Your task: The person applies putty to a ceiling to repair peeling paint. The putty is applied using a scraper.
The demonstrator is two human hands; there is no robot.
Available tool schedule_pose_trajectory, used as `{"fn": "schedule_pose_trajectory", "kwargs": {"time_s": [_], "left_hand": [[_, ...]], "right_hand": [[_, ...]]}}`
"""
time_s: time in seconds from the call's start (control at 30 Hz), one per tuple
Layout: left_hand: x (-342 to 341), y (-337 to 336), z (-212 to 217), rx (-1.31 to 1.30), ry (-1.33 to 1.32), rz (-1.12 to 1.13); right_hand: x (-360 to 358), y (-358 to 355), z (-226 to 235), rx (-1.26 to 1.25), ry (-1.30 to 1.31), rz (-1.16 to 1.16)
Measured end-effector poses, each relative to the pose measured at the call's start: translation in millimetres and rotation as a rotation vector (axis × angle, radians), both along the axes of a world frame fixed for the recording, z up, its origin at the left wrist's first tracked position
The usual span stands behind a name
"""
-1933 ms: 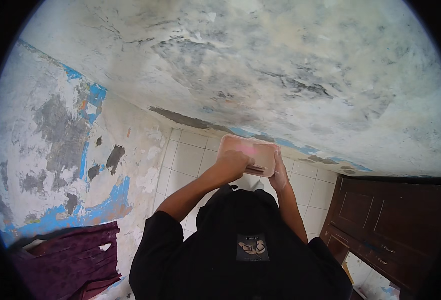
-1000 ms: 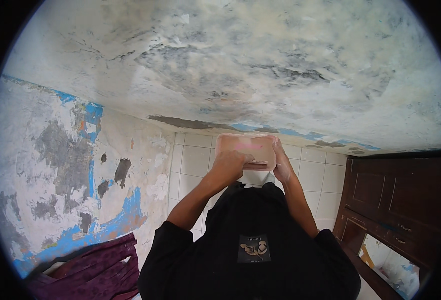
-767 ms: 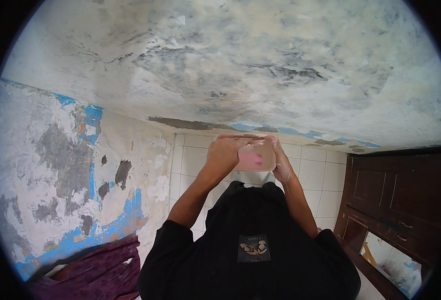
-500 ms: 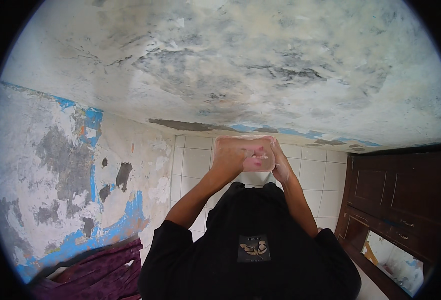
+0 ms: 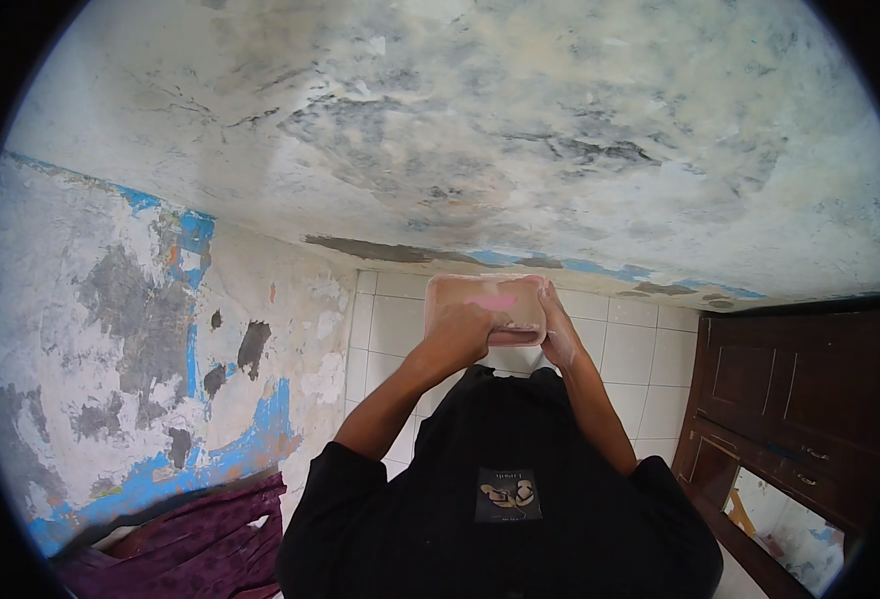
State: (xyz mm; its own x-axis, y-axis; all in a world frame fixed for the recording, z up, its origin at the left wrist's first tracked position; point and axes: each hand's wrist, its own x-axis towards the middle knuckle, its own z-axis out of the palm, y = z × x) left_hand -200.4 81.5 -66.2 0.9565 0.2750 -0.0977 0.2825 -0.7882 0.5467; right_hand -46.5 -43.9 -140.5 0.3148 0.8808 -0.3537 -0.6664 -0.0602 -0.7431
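A pale pink, rectangular plastic tub (image 5: 485, 279) is in front of my body, above the tiled floor. My right hand (image 5: 559, 334) grips its right side, with whitish residue on the skin. My left hand (image 5: 463, 330) reaches over the near left part of the tub, its fingers bent inward. Just beyond those fingers, inside the tub, lies a bright pink patch (image 5: 492, 301), too blurred to name. What the left fingers close on is hidden.
Ahead rises a patchy, stained wall (image 5: 560, 110). A peeling wall with blue paint (image 5: 195, 240) stands on the left, above purple cloth (image 5: 190, 539). Dark wooden cabinets (image 5: 759, 369) with a mirror-like panel (image 5: 784, 529) are at right. White tiles (image 5: 629, 349) cover the floor.
My left hand has shifted slightly inside the tub, and the pink spots now show as one smeared patch. The tub tilts a little differently; my right hand still holds its side.
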Motion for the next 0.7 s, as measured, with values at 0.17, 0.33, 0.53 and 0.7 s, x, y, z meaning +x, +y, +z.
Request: {"fn": "schedule_pose_trajectory", "kwargs": {"time_s": [0.17, 0.33, 0.53, 0.7], "left_hand": [[9, 8, 4, 0.12, -0.066, 0.106], [7, 17, 18, 0.211, -0.151, 0.173], [-5, 6, 8, 0.226, -0.183, 0.023], [-24, 6, 4, 0.191, -0.156, 0.138]], "right_hand": [[-2, -4, 10, -0.019, 0.044, 0.014], [-2, -6, 12, 0.0, -0.012, -0.019], [-3, -9, 3, 0.013, 0.03, 0.002], [-6, -5, -5, 0.018, -0.026, 0.003]]}}
